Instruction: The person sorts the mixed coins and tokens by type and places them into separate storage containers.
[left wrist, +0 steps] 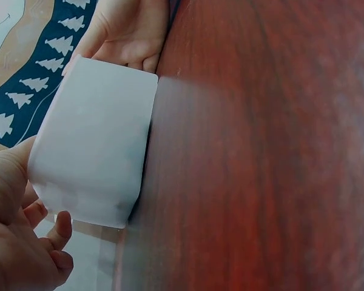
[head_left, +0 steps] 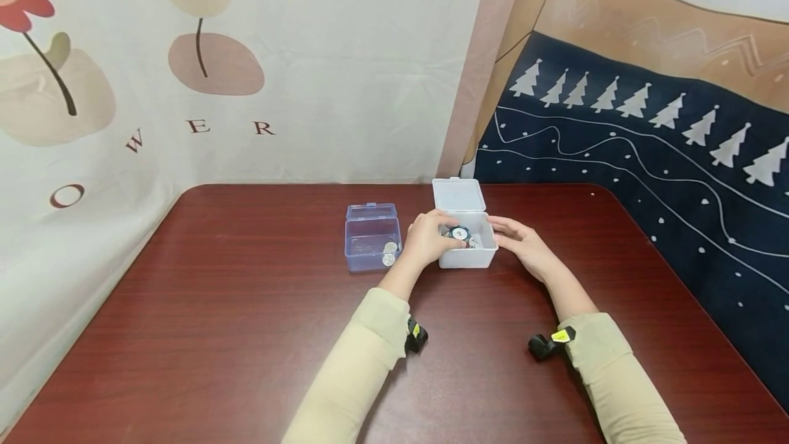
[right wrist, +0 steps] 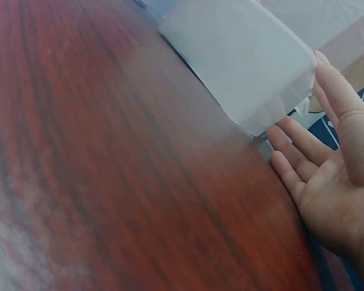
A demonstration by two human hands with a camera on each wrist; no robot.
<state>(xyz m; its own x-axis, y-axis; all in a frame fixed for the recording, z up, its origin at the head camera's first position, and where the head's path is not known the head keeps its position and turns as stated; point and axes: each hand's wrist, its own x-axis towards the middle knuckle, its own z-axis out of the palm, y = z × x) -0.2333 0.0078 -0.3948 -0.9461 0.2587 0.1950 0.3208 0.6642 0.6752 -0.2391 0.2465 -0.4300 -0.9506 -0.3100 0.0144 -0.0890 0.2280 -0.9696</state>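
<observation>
A white plastic box [head_left: 466, 258] stands on the table with its lid [head_left: 459, 195] flipped back. My left hand [head_left: 427, 237] reaches over its left wall, thumb and forefinger inside. Between those fingertips shows a dark poker chip [head_left: 459, 233] with a pale centre; whether they pinch it, I cannot tell. Small silvery pieces [head_left: 473, 243] lie beside the chip, partly hidden. In the left wrist view, the other fingers [left wrist: 62, 230] curl outside the box. My right hand [head_left: 524, 247] rests extended fingertips against the box's right wall; its palm [right wrist: 337, 197] holds nothing.
Left of the white box stands a clear blue box [head_left: 364, 264], lid raised, with silvery coins [head_left: 389, 253] at its right side. Both are on a dark red wooden table [head_left: 246, 334]. Printed cloth [head_left: 345, 88] hangs behind. A black camera is strapped to each wrist.
</observation>
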